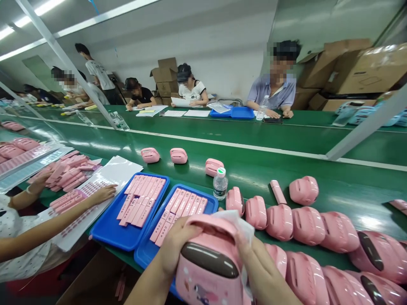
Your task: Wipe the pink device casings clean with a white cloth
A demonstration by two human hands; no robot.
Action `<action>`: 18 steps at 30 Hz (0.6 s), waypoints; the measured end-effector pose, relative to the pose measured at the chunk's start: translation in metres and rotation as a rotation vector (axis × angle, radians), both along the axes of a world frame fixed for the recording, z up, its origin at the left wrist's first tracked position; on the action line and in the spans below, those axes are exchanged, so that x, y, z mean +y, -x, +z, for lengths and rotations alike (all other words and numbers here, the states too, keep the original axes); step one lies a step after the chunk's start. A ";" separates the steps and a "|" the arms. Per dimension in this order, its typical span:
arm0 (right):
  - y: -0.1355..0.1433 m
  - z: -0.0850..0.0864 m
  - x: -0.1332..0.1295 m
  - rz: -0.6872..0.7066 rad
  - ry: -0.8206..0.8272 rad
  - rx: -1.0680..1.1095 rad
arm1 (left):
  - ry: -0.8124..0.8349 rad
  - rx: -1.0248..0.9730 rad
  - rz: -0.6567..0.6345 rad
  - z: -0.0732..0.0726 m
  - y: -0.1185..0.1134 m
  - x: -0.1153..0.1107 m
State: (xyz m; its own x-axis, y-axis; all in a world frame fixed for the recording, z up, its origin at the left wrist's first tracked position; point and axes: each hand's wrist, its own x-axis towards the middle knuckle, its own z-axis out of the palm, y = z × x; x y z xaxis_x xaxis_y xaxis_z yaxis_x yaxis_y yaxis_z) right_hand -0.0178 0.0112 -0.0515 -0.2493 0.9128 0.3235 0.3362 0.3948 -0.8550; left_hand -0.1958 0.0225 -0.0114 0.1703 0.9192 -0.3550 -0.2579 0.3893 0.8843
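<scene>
A pink plastic housing (pixel 206 258) with a top handle, a dark oval window and a printed cartoon figure is tilted close in front of me. My left hand (pixel 178 239) is closed around its left side near the handle. On the other side, my right hand (pixel 254 254) is closed on a thin white cloth (pixel 237 220), pressed against the housing by the handle; part of the cloth hangs below the fingers. Just left of my hands, a blue tray (pixel 143 256) bears rows of pink strips (pixel 187 203) with small printed marks.
Rows of similar pink housings (pixel 308 224) stand at the right. A water bottle (pixel 220 184) is just beyond my hands. A second blue tray (pixel 111 231) lies left, beside a co-worker's hand (pixel 104 194) on a sticker sheet (pixel 121 169). People sit across the green table (pixel 254 161).
</scene>
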 end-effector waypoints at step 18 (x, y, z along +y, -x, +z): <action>-0.110 0.034 0.204 -0.339 -0.045 -0.829 | -0.119 1.072 0.041 -0.079 0.057 -0.007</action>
